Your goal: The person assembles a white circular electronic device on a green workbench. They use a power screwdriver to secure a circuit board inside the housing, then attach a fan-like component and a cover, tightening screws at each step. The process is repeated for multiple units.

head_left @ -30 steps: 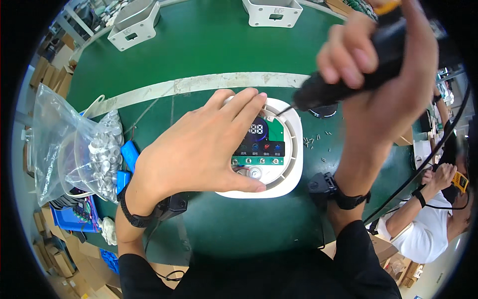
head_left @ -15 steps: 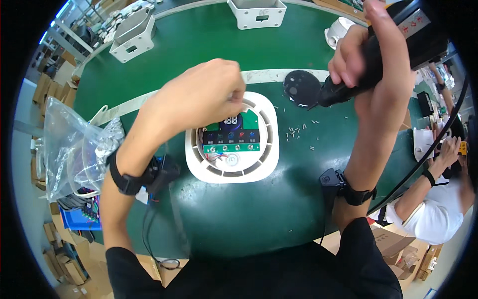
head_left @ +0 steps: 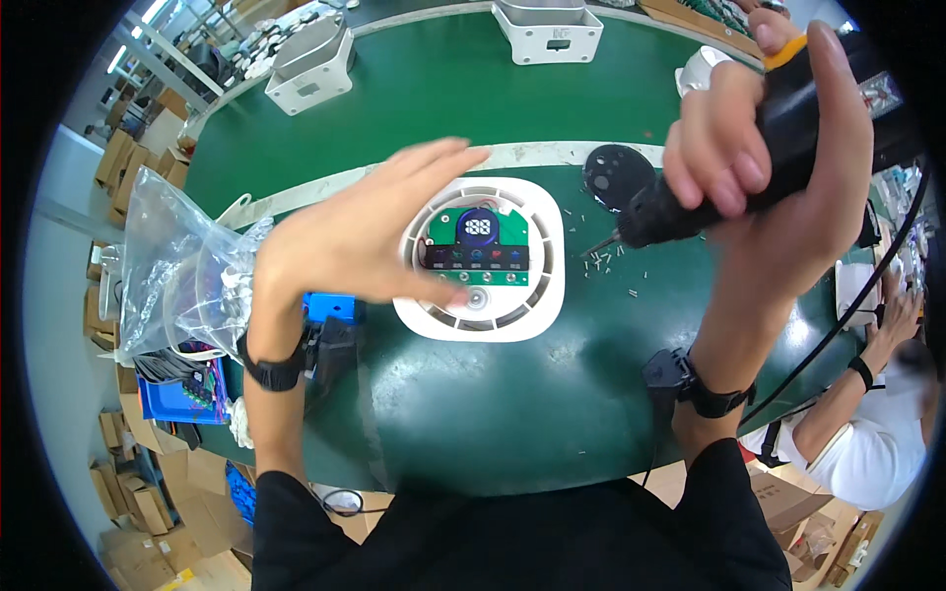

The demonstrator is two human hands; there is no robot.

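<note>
A white rounded-square housing [head_left: 549,295] lies on the green table in front of me. Seated inside it is a green circuit board [head_left: 509,225] with a round digit display and a dark strip of icons. My left hand [head_left: 345,236] hovers over the housing's left side, fingers spread and slightly blurred, holding nothing. My right hand [head_left: 724,148] is wrapped round a black electric screwdriver [head_left: 655,212], whose bit points down-left above a scatter of small screws [head_left: 603,260]. Behind the screws sits a black magnetic-looking disc [head_left: 615,175].
Two white box-shaped housings [head_left: 552,44] stand along the far edge. To the left are a clear plastic bag [head_left: 172,266] and a blue tray [head_left: 187,402] with wires and boards. A black cable [head_left: 838,325] runs down the right, near a co-worker in white [head_left: 857,443].
My left hand has opened and drawn back left from the board, uncovering the display. The screwdriver's tip has swung from beside the black disc to above the screws.
</note>
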